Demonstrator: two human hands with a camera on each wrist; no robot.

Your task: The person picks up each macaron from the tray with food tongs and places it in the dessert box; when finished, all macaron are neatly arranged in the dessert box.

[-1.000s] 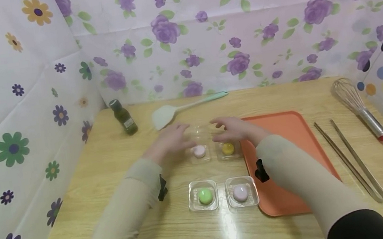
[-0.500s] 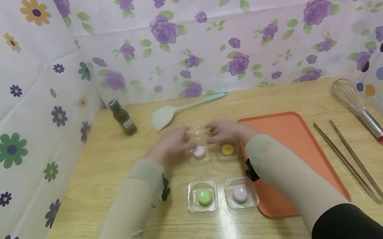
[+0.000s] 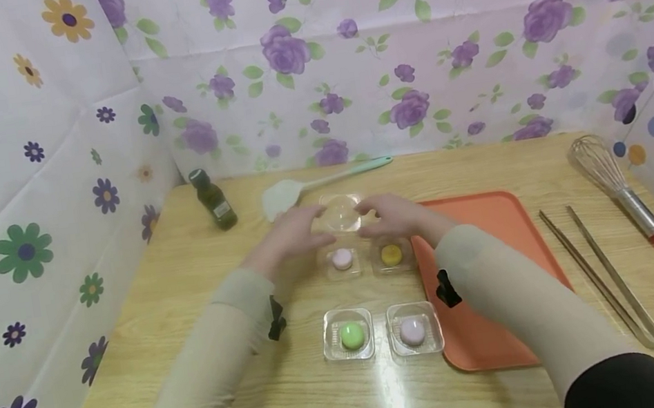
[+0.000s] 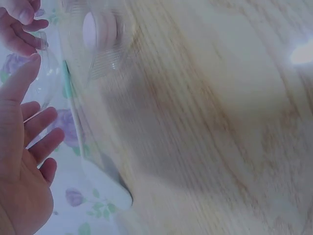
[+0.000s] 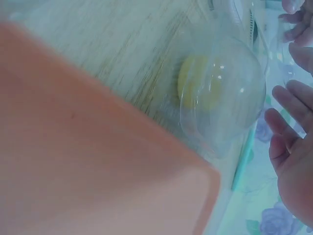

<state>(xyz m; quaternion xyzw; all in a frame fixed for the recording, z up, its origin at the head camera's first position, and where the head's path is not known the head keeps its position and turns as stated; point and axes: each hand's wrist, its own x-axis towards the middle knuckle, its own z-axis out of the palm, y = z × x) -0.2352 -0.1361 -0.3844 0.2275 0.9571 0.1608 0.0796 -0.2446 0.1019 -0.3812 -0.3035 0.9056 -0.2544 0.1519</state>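
Between my hands, behind the macaron boxes, is a clear domed plastic lid. My left hand holds its left edge with thumb and fingers. Opposite, my right hand holds the right edge. In the left wrist view the left thumb tip meets the lid, and the right fingertips sit at its rim. Just in front lies a pink macaron in a clear ridged base. Beside it a yellow macaron sits under its own clear dome.
Nearer me stand two clear boxes with a green macaron and a lilac macaron. An orange tray lies right, under my right forearm. Tongs and a whisk lie further right. A spatula and bottle are behind.
The lid has turned from nearly edge-on to show its round dome. My right hand came closer to the left, then shifted back slightly right. The boxes have not moved.
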